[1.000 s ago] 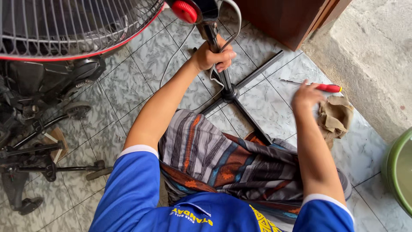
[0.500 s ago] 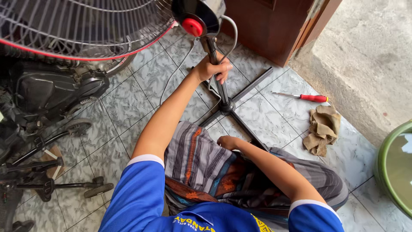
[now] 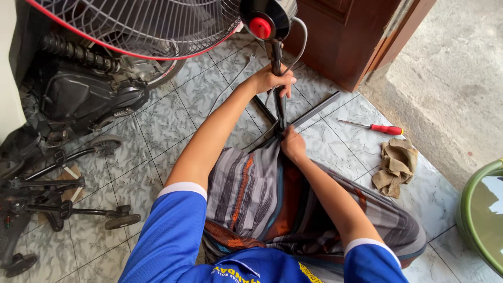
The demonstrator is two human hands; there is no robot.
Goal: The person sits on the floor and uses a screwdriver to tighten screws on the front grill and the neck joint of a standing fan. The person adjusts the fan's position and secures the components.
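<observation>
Gripping the thin black fan pole part-way up, the left hand has stayed curled tight round it, while the right hand, which a second ago hovered over by the screwdriver and rag, has come in low and now closes at the foot of the pole, where it meets the cross-shaped metal base on the floor. The pole stands nearly upright between the person's knees, just beyond the striped sarong, soft and folded in grey, orange and teal. Above it sits the round black motor housing with its glossy red knob, and beside that the wire fan guard, a ribbed cage edged in red. The red-handled screwdriver lies untouched on the mottled grey floor tiles, near a crumpled tan rag. A dusty black motorbike stands at the left, and a green basin rim curves in at the right.
</observation>
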